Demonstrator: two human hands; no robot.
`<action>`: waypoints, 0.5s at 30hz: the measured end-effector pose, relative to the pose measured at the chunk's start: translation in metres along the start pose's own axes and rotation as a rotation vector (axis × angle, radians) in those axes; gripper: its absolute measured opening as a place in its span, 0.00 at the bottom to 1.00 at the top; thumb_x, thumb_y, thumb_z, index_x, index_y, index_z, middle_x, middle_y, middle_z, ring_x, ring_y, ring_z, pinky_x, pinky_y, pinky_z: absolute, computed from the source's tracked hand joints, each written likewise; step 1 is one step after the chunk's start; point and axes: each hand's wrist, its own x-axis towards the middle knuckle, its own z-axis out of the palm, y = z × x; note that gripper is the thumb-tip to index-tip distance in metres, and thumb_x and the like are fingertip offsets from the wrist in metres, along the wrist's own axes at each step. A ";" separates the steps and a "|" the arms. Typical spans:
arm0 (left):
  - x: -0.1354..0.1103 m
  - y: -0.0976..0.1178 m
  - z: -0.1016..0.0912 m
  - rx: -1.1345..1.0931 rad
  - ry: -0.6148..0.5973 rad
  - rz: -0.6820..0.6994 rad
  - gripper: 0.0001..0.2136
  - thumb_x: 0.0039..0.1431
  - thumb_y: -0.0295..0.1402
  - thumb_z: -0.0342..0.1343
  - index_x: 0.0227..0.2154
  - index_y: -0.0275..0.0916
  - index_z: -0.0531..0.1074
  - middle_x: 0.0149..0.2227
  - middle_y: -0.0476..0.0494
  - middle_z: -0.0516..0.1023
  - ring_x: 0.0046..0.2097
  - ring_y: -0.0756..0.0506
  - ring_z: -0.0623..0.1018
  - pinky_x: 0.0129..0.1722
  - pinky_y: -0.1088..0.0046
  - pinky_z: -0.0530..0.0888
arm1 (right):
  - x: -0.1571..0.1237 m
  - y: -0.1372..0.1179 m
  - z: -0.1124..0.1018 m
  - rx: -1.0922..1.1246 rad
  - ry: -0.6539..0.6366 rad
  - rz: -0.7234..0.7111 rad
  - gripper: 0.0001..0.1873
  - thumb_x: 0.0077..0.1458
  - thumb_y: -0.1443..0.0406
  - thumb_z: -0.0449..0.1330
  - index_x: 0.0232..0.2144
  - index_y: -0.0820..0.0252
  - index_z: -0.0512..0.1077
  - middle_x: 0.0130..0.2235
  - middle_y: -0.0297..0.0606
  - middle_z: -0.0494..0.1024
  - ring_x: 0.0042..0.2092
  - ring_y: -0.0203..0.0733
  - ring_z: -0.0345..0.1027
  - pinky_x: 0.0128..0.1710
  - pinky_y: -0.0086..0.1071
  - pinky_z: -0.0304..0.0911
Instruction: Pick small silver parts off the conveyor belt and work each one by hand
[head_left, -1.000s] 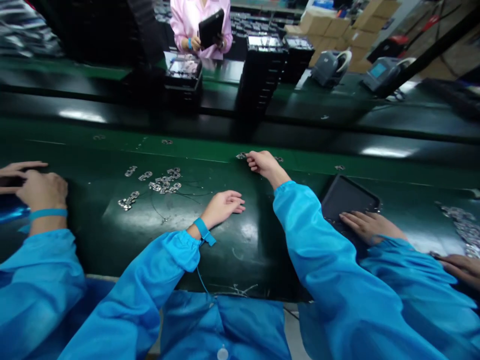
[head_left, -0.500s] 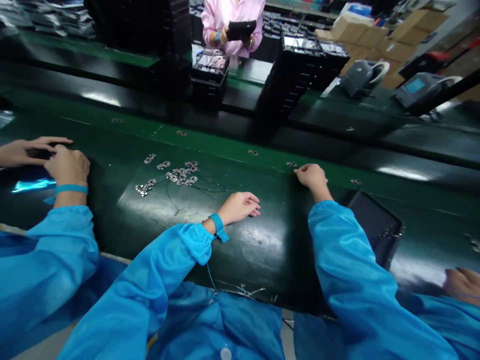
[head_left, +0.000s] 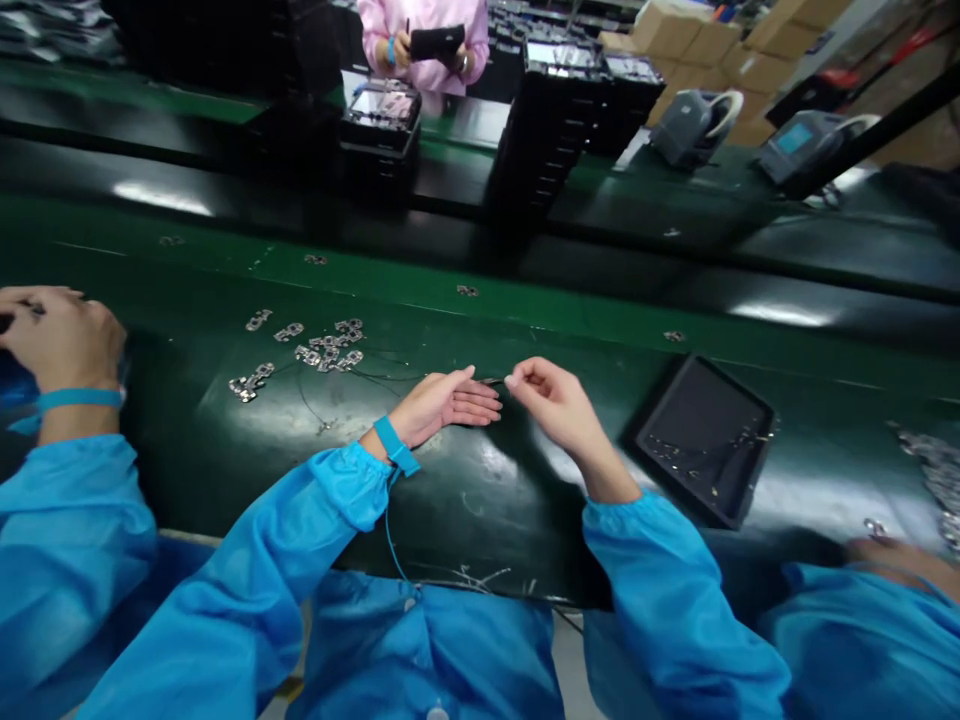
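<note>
I can't identify the tiny piece (head_left: 493,381) pinched in my right hand (head_left: 559,412); the edge crops the metal parts (head_left: 932,468).

Glossy green conveyor benches (head_left: 525,300), stacked black trays (head_left: 540,130), cardboard boxes (head_left: 705,40) behind, patches of overhead-light glare (head_left: 161,197).

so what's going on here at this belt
A person in blue sleeves works at a green belt. The left hand is open, and the right hand pinches a tiny piece, too small to make out, beside the left fingertips. Loose metal parts lie on the belt to the left, with a black tray to the right. A co-worker's hand is at far left.
</note>
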 end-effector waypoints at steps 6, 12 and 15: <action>-0.002 -0.003 0.002 0.101 -0.022 0.043 0.13 0.58 0.32 0.68 0.42 0.27 0.81 0.41 0.30 0.85 0.41 0.42 0.86 0.46 0.69 0.82 | -0.031 0.007 0.005 -0.338 -0.019 -0.280 0.05 0.65 0.63 0.59 0.36 0.56 0.71 0.30 0.33 0.72 0.30 0.37 0.63 0.32 0.32 0.59; -0.001 -0.008 0.008 0.159 0.061 0.080 0.17 0.57 0.28 0.67 0.48 0.26 0.78 0.42 0.29 0.84 0.41 0.42 0.86 0.46 0.67 0.82 | -0.029 0.016 -0.004 -0.447 0.091 -0.348 0.03 0.64 0.66 0.59 0.36 0.57 0.71 0.32 0.35 0.74 0.32 0.37 0.66 0.33 0.32 0.59; 0.000 -0.010 0.010 0.166 0.094 0.099 0.21 0.56 0.28 0.68 0.52 0.27 0.75 0.42 0.29 0.85 0.41 0.41 0.86 0.46 0.63 0.83 | -0.029 0.017 -0.004 -0.447 0.122 -0.350 0.01 0.63 0.67 0.59 0.38 0.58 0.72 0.32 0.35 0.74 0.32 0.37 0.66 0.33 0.32 0.60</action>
